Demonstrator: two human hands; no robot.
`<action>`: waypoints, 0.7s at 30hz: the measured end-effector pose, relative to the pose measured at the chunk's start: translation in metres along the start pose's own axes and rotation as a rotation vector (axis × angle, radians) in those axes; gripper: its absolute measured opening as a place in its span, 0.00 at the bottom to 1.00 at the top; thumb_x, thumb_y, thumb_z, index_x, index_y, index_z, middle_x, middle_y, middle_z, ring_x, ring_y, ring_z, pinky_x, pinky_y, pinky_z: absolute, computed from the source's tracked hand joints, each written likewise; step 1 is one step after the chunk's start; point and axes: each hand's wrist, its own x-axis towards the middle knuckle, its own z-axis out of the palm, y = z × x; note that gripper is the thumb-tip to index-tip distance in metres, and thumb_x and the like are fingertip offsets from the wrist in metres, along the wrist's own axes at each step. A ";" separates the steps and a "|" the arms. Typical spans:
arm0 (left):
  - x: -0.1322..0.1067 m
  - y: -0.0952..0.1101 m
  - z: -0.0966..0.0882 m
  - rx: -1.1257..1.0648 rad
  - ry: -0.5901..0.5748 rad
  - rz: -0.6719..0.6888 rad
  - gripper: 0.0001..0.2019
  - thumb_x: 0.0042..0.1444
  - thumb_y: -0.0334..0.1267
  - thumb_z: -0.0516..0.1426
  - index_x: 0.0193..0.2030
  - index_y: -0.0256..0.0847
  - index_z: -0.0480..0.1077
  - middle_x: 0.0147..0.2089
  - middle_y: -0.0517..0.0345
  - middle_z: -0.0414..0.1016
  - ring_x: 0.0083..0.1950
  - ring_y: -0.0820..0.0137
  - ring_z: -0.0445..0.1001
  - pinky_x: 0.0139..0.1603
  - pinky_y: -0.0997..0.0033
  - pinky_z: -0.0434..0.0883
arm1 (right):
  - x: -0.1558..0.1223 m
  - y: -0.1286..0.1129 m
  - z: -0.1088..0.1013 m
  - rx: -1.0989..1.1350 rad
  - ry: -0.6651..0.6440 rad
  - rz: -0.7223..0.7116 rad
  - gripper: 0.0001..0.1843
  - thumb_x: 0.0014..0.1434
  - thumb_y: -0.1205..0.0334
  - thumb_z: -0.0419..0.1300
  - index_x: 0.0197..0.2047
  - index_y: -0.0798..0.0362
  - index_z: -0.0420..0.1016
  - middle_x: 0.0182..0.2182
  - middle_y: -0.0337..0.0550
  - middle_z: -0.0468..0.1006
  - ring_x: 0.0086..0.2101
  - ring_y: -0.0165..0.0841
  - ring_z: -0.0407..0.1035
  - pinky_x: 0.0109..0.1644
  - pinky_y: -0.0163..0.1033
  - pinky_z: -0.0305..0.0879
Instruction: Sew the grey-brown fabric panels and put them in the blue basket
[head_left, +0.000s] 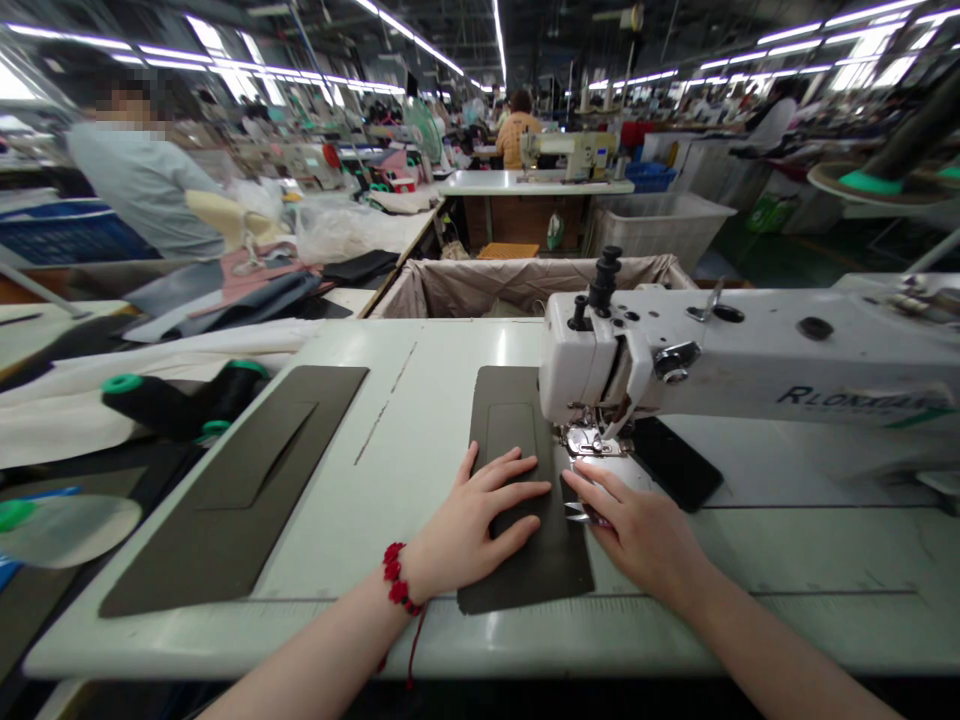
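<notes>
As left hand [472,525] presses, right hand [641,530], panel [553,572]

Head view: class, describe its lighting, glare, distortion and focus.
In the head view, ceiling strip lights blow out white; a bright patch glares on the needle plate; straight lines bow near the frame edges; the left hand and right hand are sharp, the far hall softer.
</notes>
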 end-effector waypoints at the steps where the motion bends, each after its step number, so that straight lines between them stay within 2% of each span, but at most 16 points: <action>1: 0.000 0.000 0.000 -0.002 0.000 0.000 0.19 0.66 0.45 0.51 0.63 0.60 0.60 0.70 0.66 0.55 0.72 0.64 0.48 0.71 0.43 0.30 | 0.000 0.000 0.000 -0.002 0.001 0.002 0.34 0.59 0.69 0.52 0.68 0.42 0.57 0.66 0.37 0.59 0.45 0.39 0.74 0.45 0.46 0.73; 21: 0.001 -0.001 0.004 -0.016 0.021 0.008 0.20 0.65 0.46 0.52 0.63 0.56 0.62 0.69 0.61 0.58 0.72 0.61 0.50 0.72 0.42 0.32 | -0.001 0.001 0.002 -0.014 0.015 -0.009 0.33 0.60 0.68 0.54 0.67 0.42 0.58 0.66 0.39 0.59 0.44 0.37 0.74 0.43 0.43 0.73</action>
